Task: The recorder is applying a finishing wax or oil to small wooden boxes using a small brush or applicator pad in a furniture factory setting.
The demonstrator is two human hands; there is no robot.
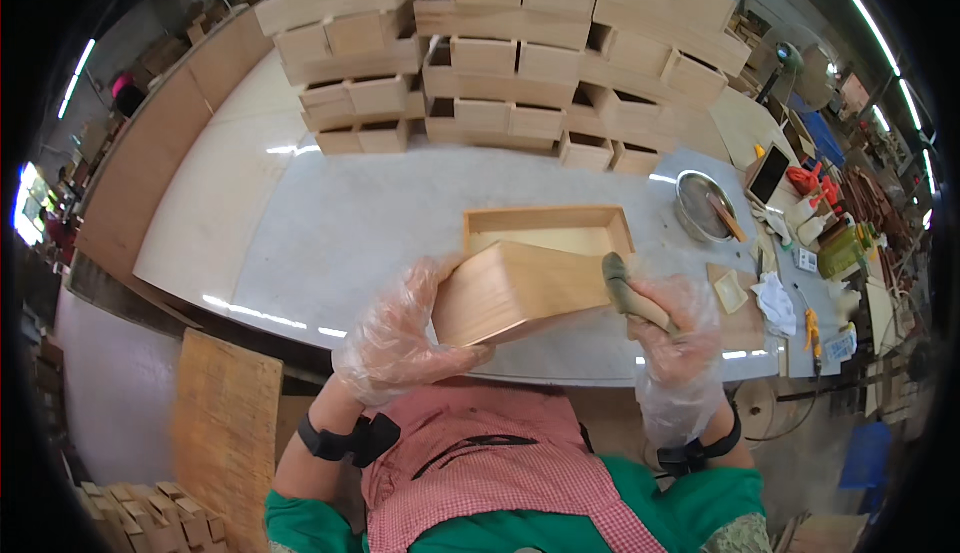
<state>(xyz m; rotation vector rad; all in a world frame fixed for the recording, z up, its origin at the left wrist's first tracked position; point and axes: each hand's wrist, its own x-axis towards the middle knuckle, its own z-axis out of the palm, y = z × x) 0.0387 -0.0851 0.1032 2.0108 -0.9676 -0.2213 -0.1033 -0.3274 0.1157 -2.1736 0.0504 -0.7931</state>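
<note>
Head view shows the person's apron (500, 473), pink-checked, at the lower edge, with both forearms rising from it and black bands at the wrists. Both hands wear loose clear plastic gloves. Left hand (400, 338) grips the near left end of a small wooden box (515, 291), fingers curled under it and thumb along its edge, so the box is held tilted above the near rim of the grey table (340, 233). Right hand (675, 323) is closed around a greenish-brown rag (628, 293), whose tip presses against the box's right side. Just beyond the hands, touching or nearly touching the held box, an open wooden tray (545, 228) lies flat on the table. Farther right of the right hand sit a white cloth (777, 303), a small shallow dish (729, 288) and, beyond them, a round metal bowl (700, 205) with a brush resting in it. Farthest from the hands, stacks of wooden drawers (500, 63) line the back of the table.
</note>
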